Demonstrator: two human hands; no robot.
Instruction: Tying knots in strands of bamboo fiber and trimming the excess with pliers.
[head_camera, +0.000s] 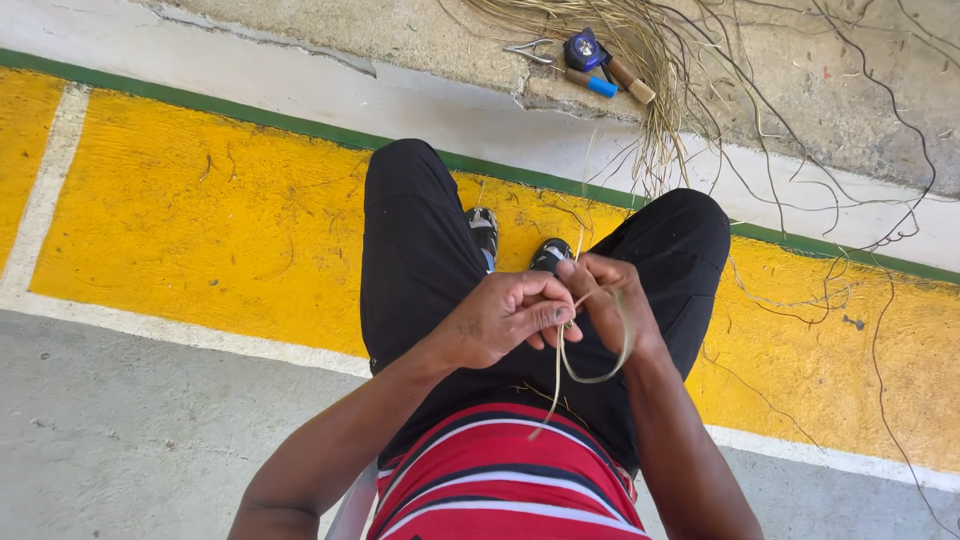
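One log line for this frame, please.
left hand: pinches fibre strand | right hand: holds strand loop | fibre bundle, pliers, tape measure: on ground ahead

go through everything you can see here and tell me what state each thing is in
Left hand: closed, pinching the strand.
Right hand: closed on the strand.
Straw strand: bent into a loop.
Fibre bundle: loose, splayed on the floor.
Pliers: lying open.
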